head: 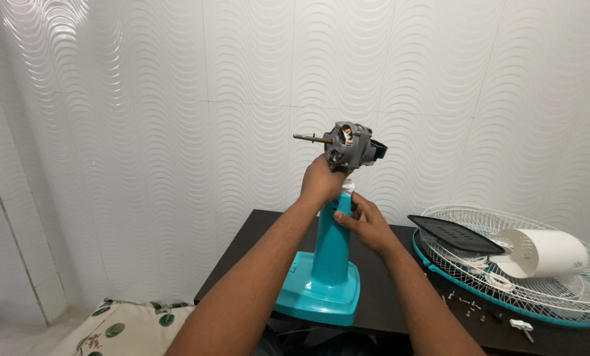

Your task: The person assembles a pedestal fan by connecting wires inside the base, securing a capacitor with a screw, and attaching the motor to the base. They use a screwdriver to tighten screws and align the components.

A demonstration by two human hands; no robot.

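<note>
A teal fan stand rises from its square base on a dark table. On top sits a bare grey fan motor with its metal shaft pointing left. My left hand grips the underside of the motor where it meets the stand. Just below it, my right hand wraps the upper part of the teal column from the right.
At the right of the table lie a white wire fan guard with a teal rim, a white motor cover and a black grilled panel. Several small screws are scattered near them. A leaf-patterned cushion sits low left. A white wavy wall stands behind.
</note>
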